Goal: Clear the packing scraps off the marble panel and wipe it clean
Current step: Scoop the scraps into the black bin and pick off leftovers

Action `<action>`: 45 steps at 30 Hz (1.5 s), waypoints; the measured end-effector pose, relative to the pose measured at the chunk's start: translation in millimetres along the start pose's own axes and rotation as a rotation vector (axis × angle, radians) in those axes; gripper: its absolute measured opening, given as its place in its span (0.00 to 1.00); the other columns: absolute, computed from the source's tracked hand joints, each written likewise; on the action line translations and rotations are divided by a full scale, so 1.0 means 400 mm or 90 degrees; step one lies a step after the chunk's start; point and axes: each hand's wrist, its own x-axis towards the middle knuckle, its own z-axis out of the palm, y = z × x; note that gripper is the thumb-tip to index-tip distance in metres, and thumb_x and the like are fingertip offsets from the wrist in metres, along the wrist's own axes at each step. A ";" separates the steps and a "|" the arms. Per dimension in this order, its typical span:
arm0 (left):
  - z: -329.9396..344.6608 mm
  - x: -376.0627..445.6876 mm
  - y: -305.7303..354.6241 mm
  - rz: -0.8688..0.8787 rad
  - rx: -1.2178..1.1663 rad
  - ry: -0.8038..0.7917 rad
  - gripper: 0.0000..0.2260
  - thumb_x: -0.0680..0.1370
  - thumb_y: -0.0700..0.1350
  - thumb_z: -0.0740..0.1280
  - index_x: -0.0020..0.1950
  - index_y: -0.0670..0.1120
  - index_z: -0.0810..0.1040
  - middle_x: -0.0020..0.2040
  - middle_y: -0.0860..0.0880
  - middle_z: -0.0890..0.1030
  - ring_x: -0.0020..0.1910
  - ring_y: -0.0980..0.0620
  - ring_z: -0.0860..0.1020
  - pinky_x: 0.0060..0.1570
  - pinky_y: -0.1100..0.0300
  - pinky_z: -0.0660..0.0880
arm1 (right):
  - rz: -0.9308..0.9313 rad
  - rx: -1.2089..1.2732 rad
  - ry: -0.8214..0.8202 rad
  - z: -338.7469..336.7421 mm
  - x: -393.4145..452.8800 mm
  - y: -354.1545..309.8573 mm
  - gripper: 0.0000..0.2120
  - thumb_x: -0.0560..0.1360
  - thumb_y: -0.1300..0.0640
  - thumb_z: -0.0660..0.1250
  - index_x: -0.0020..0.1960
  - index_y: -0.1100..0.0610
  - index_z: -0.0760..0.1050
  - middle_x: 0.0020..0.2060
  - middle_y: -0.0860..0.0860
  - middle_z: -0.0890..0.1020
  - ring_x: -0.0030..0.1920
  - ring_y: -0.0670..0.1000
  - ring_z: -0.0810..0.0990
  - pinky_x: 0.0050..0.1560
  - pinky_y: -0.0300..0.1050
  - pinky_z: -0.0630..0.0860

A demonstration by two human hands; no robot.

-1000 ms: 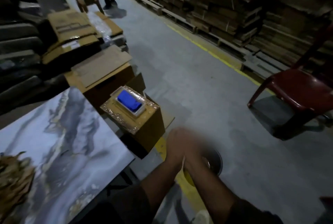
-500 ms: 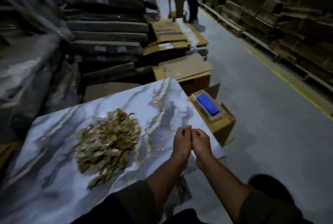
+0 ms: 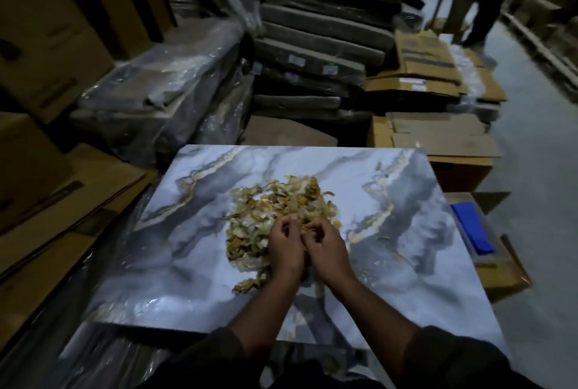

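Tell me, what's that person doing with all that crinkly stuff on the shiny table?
A person is clearing packing scraps off a marble panel. The left hand and right hand sit side by side at the near edge of the pile, fingers curled into the scraps. Most of the pile lies in the middle of the panel, so wiping has not begun. A blue cloth waits on a box beside the panel.

Single view — head-worn wide-angle camera, looking forward and steeply down from above the person's forearms. Marble panel [image 3: 194, 251] fills the near centre, close below the lens; stacked wrapped slabs [image 3: 319, 35] and the aisle floor [image 3: 538, 151] recede toward the top — edges bowed, corners dim.
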 end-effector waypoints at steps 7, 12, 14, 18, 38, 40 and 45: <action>-0.152 0.141 -0.014 -0.034 0.020 0.180 0.11 0.80 0.57 0.65 0.51 0.51 0.81 0.47 0.48 0.85 0.48 0.46 0.83 0.54 0.42 0.81 | -0.270 -0.275 -0.101 0.118 0.118 -0.035 0.22 0.76 0.43 0.69 0.65 0.53 0.71 0.59 0.51 0.71 0.61 0.52 0.70 0.58 0.49 0.73; -0.178 0.173 -0.009 -0.036 0.014 0.212 0.05 0.83 0.45 0.65 0.54 0.50 0.81 0.50 0.51 0.83 0.50 0.49 0.81 0.54 0.47 0.80 | -0.311 -0.364 -0.159 0.163 0.181 -0.055 0.30 0.73 0.42 0.71 0.70 0.53 0.69 0.68 0.55 0.69 0.69 0.57 0.67 0.68 0.52 0.70; -0.182 0.188 -0.008 -0.043 0.008 0.208 0.05 0.82 0.43 0.66 0.54 0.50 0.80 0.50 0.51 0.83 0.50 0.50 0.81 0.53 0.49 0.79 | -0.303 -0.386 -0.183 0.174 0.197 -0.060 0.34 0.73 0.41 0.70 0.73 0.53 0.66 0.72 0.55 0.67 0.73 0.58 0.64 0.70 0.52 0.67; -0.199 0.235 -0.022 -0.034 0.046 0.191 0.06 0.81 0.43 0.66 0.56 0.50 0.80 0.54 0.49 0.83 0.52 0.50 0.81 0.54 0.50 0.80 | -0.287 -0.451 -0.246 0.201 0.229 -0.056 0.44 0.72 0.34 0.69 0.81 0.49 0.56 0.80 0.56 0.55 0.80 0.60 0.52 0.78 0.57 0.54; -0.293 0.498 -0.101 0.228 0.431 -0.262 0.22 0.70 0.33 0.70 0.51 0.61 0.79 0.55 0.56 0.80 0.55 0.57 0.79 0.56 0.54 0.79 | -0.229 -0.375 -0.133 0.313 0.244 -0.013 0.21 0.73 0.49 0.70 0.65 0.46 0.75 0.63 0.48 0.72 0.65 0.51 0.70 0.64 0.53 0.69; -0.296 0.507 -0.091 0.229 0.382 -0.243 0.20 0.70 0.33 0.69 0.46 0.61 0.79 0.51 0.59 0.80 0.51 0.63 0.79 0.52 0.59 0.79 | -0.214 -0.313 -0.092 0.320 0.243 -0.029 0.19 0.72 0.52 0.71 0.62 0.48 0.76 0.58 0.48 0.73 0.60 0.50 0.72 0.59 0.51 0.73; -0.279 0.515 -0.064 0.133 0.242 -0.234 0.10 0.78 0.42 0.67 0.48 0.58 0.80 0.51 0.58 0.81 0.51 0.61 0.80 0.54 0.56 0.79 | -0.128 -0.174 0.052 0.334 0.241 -0.092 0.16 0.70 0.60 0.70 0.58 0.55 0.78 0.53 0.47 0.74 0.55 0.47 0.73 0.52 0.43 0.72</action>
